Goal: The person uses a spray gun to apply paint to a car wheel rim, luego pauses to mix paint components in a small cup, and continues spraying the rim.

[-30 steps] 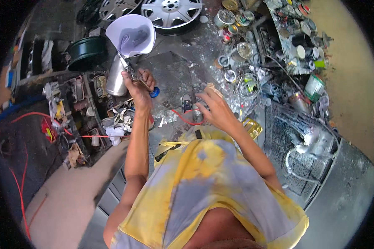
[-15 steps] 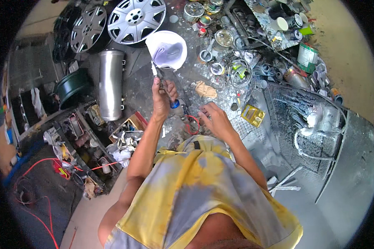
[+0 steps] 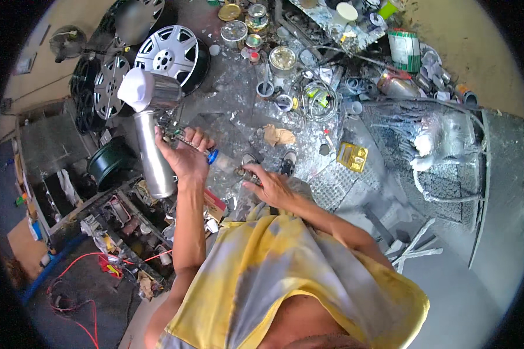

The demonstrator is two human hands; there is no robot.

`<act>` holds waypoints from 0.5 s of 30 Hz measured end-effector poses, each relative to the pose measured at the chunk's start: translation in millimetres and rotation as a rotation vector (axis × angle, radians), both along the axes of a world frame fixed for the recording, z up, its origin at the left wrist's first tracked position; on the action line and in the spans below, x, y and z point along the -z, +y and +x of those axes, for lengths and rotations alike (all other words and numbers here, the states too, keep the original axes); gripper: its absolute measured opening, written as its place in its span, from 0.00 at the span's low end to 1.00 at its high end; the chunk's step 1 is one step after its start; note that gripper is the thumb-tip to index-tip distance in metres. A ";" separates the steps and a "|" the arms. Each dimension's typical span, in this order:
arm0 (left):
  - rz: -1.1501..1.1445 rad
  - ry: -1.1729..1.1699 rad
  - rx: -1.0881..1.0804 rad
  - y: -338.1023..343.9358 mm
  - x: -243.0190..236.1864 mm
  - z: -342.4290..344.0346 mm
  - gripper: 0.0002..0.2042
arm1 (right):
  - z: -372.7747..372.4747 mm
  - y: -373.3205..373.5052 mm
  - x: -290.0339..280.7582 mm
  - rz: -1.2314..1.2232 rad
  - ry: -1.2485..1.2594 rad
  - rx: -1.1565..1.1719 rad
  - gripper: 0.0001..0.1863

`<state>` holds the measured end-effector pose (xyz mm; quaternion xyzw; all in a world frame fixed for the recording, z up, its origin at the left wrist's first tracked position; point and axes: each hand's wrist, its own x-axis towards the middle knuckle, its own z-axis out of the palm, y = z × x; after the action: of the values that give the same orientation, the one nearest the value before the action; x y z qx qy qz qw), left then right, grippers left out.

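Note:
My left hand [image 3: 186, 158] is closed round the handle of a spray gun [image 3: 176, 134], which tilts toward the left. Above the gun are a shiny metal cup [image 3: 166, 91] and a white cone [image 3: 135, 88], paper-like in look. Below the grip, a clear fitting with a blue ring [image 3: 213, 156] runs toward my right hand [image 3: 271, 185]. The fingers of that hand pinch a dark metal hose coupling [image 3: 243, 171] at the fitting's lower end. Part of the gun is hidden behind my left fingers.
Wheel rims [image 3: 167, 55] and a silver cylinder [image 3: 155, 168] stand at the left. Ahead lie paint cans [image 3: 282, 58], a coiled clear hose [image 3: 323, 100] and crumpled brown paper [image 3: 279, 135]. A yellow tin [image 3: 353, 157] lies right, before a paint-crusted panel [image 3: 390, 125].
My left hand has swung the spray gun leftward and tipped it over. My right hand, fingers loose before, has moved left and closed on the coupling. My view has shifted too.

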<state>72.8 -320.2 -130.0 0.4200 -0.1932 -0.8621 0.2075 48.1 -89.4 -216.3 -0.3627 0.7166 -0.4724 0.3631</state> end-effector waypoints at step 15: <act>-0.012 -0.090 -0.186 34.9 17.8 31.7 0.35 | -0.1 10.4 18.6 -0.077 0.215 -0.084 0.20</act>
<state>104.5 -285.3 -147.8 0.4733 -0.1678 -0.8180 0.2806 48.0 -79.0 -234.9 -0.4546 0.7168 -0.4425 0.2894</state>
